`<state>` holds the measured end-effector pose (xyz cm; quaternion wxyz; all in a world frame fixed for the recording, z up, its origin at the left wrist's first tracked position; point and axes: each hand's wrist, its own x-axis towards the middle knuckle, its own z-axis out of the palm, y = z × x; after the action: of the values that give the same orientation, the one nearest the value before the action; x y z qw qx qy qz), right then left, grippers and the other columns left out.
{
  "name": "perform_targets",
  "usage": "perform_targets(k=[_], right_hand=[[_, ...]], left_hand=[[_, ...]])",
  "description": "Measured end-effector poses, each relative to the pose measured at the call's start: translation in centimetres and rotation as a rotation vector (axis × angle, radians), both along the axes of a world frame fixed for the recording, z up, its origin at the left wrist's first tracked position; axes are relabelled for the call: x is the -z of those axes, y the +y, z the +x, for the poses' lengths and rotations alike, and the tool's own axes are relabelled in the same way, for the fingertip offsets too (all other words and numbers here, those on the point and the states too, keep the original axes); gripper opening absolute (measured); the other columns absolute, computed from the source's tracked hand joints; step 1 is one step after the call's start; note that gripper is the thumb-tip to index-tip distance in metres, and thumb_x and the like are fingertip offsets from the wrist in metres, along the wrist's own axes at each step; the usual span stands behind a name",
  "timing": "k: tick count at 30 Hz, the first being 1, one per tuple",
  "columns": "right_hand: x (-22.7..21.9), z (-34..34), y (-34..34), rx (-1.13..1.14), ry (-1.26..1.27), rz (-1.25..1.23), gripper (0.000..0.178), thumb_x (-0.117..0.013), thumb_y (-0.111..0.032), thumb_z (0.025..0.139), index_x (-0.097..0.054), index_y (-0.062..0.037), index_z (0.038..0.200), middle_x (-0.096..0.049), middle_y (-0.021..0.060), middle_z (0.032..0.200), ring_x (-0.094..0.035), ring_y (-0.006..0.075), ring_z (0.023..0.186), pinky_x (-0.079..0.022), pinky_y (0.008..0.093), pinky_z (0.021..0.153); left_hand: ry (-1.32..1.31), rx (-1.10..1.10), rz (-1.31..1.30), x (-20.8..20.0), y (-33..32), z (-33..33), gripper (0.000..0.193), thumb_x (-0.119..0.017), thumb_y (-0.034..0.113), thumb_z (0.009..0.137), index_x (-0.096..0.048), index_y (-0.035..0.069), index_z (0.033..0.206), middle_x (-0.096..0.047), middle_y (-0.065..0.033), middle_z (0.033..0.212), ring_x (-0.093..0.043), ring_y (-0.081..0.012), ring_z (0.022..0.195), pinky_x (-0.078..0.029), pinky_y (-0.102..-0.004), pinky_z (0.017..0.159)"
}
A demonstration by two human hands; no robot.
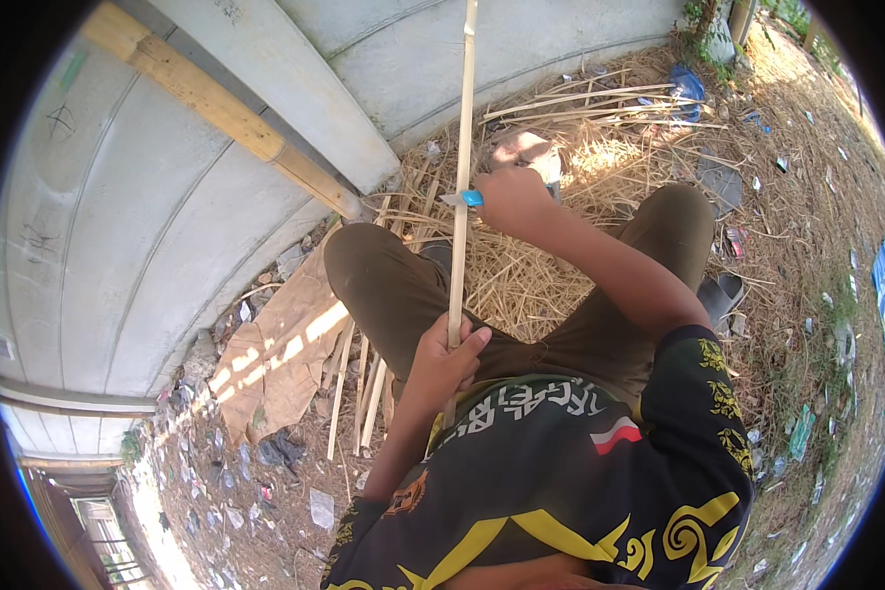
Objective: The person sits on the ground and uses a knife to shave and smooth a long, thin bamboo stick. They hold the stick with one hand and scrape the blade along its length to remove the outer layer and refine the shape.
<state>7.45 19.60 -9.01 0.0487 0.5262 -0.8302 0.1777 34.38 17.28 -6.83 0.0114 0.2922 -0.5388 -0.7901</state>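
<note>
A long pale bamboo strip (464, 118) runs upright through the middle of the view, from my lap up past the wall. Low on the strip, my left hand (444, 362) is wrapped round it close to my belly. Higher up, my right hand (517, 202) is closed on a knife with a blue handle (473, 198). The knife's short blade (452, 200) lies against the strip, crossing it. Most of the knife's handle is hidden inside my right fist.
Shavings (521, 285) cover the ground between my bent legs. Cut strips (600, 98) lie along the concrete wall (403, 59), and others (372, 398) lie by my left knee. A thick bamboo pole (216, 103) leans at the left, above flattened cardboard (275, 364). Litter dots the soil.
</note>
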Motion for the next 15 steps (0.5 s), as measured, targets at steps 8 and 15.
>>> perform_targets(k=[8,15], right_hand=[[-0.4,0.7,0.2,-0.031,0.043,-0.113,0.012,-0.065,-0.019,0.081,-0.068,-0.0079,0.084,-0.07,0.012,0.073,-0.072,0.0314,0.068,-0.056,0.0442,0.062],[-1.6,1.2,1.1,-0.147,0.13,-0.334,0.01,-0.066,-0.017,0.079,-0.064,-0.0072,0.08,-0.067,0.0096,0.068,-0.07,0.0302,0.061,-0.055,0.0416,0.054]], left_hand=[[0.097,-0.117,-0.016,-1.6,0.0,-2.7,0.025,-0.061,0.008,0.099,-0.038,0.013,0.09,-0.035,0.0075,0.062,-0.028,0.0,0.041,-0.02,-0.0221,0.037],[0.114,-0.108,0.054,-2.5,1.2,-4.1,0.029,-0.063,0.006,0.097,-0.037,0.017,0.089,-0.034,0.0078,0.062,-0.025,-0.0006,0.042,-0.016,-0.0224,0.038]])
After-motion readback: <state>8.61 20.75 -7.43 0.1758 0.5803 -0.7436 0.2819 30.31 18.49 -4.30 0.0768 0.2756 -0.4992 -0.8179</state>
